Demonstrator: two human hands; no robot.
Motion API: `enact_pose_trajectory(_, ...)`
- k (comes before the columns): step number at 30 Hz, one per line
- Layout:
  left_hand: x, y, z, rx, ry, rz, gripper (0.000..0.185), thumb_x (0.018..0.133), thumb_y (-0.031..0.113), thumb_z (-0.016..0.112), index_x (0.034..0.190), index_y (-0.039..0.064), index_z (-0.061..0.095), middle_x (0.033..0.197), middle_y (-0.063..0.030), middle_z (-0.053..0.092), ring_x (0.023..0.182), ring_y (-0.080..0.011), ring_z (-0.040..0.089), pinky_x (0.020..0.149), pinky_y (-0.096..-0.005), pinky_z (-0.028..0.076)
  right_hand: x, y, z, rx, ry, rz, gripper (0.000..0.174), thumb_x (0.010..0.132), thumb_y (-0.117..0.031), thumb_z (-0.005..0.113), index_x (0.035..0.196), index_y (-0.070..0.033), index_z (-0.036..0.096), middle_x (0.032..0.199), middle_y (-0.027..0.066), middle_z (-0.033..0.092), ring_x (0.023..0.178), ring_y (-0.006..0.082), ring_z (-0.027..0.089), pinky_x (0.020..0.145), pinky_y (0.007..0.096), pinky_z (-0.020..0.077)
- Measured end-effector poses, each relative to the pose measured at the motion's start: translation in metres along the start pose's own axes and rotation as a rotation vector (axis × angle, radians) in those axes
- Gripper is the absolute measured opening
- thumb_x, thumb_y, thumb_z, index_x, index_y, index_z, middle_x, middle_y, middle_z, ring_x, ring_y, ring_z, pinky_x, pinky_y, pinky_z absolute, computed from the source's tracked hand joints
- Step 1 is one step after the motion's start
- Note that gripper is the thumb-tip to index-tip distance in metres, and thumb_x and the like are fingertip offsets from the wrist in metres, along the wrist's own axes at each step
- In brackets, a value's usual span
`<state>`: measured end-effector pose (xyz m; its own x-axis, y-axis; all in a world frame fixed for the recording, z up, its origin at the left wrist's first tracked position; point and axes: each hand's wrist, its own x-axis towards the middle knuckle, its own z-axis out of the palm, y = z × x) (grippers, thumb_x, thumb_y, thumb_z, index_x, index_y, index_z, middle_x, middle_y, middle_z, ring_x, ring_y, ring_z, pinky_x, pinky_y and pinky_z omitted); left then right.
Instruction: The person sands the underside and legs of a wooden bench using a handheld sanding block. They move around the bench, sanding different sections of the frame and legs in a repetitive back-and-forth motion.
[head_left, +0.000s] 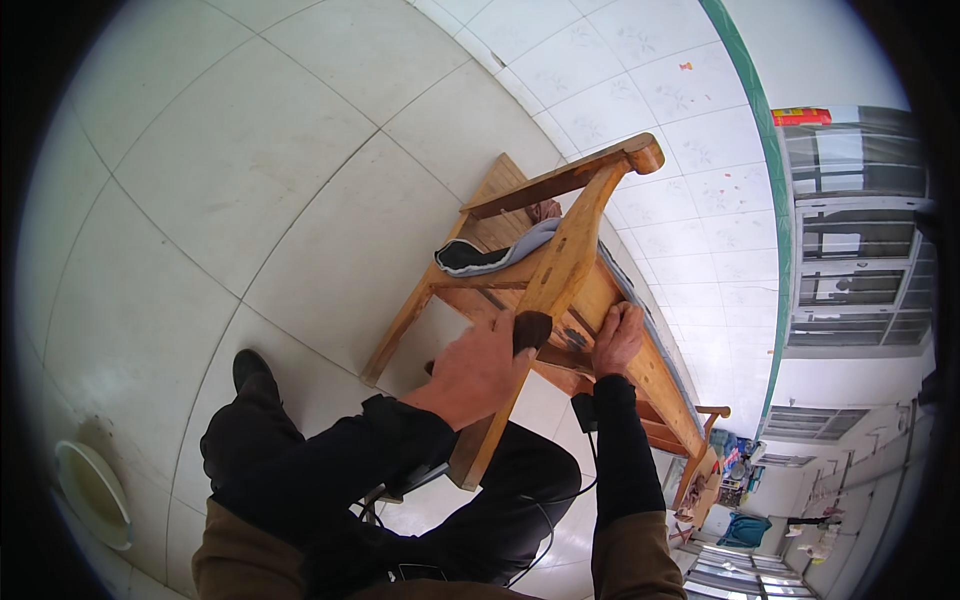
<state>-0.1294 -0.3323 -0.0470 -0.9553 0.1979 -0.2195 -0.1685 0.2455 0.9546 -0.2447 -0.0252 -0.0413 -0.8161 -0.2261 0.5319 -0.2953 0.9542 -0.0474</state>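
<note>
A wooden bench with a curved armrest stands before me, tilted in this view. My left hand holds a dark brown, sheet-like piece against one of its wooden posts, thumb on the near side and fingers on the far side. What the piece is made of cannot be told. To the right, my right hand is closed around a wooden rail of the same bench. A black and grey-blue cloth pad hangs over the bench beyond my left hand.
A pale bucket stands on the tiled floor at lower left. The tiled wall runs close behind the bench. A black cable loops across my lap. A red packet lies by the window.
</note>
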Motion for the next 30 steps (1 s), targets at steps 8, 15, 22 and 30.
enact_pose_trajectory(8, 0.005, -0.004, -0.097, -1.015, -0.116, -0.077, 0.056, 0.112, 0.051, 0.054, 0.141, 0.003, 0.060, 0.126, -0.0154, 0.071, 0.114, -0.0244, 0.070, 0.102, -0.0396, 0.056, 0.004, 0.006, -0.007, 0.061, -0.050, -0.048, 0.012, 0.105, -0.011, 0.061, 0.097, -0.003, 0.059, 0.097, 0.0181, 0.063, 0.088, 0.0419, 0.062, 0.078, 0.0485, 0.0498)
enact_pose_trajectory(15, -0.004, 0.005, -0.107, -1.492, -0.268, -0.050, 0.056, 0.115, 0.046, 0.046, 0.149, 0.002, 0.053, 0.141, -0.0154, 0.067, 0.128, -0.0286, 0.066, 0.115, -0.0445, 0.050, 0.024, -0.024, -0.046, 0.271, -0.270, 0.119, 0.013, 0.106, -0.012, 0.066, 0.115, -0.003, 0.062, 0.093, 0.0069, 0.061, 0.087, 0.0198, 0.061, 0.078, 0.0359, 0.0511)
enact_pose_trajectory(22, -0.003, 0.006, -0.093, -1.526, -0.276, -0.014, 0.053, 0.116, 0.047, 0.045, 0.150, 0.007, 0.055, 0.145, -0.0085, 0.066, 0.133, -0.0247, 0.063, 0.113, -0.0445, 0.050, 0.048, -0.160, -0.096, 0.520, -0.544, -0.168, 0.057, 0.095, -0.017, 0.080, 0.146, -0.005, 0.057, 0.137, 0.0145, 0.059, 0.111, 0.0253, 0.065, 0.096, 0.0390, 0.0547)
enact_pose_trajectory(30, -0.001, 0.000, -0.082, -1.415, -0.308, 0.041, 0.047, 0.118, 0.045, 0.040, 0.150, 0.012, 0.054, 0.140, -0.0009, 0.065, 0.129, -0.0157, 0.059, 0.109, -0.0386, 0.046, 0.049, -0.225, -0.071, 0.324, -0.428, -0.549, 0.075, 0.077, -0.004, 0.083, 0.148, -0.008, 0.057, 0.151, 0.0250, 0.049, 0.126, 0.0478, 0.056, 0.106, 0.0519, 0.0512)
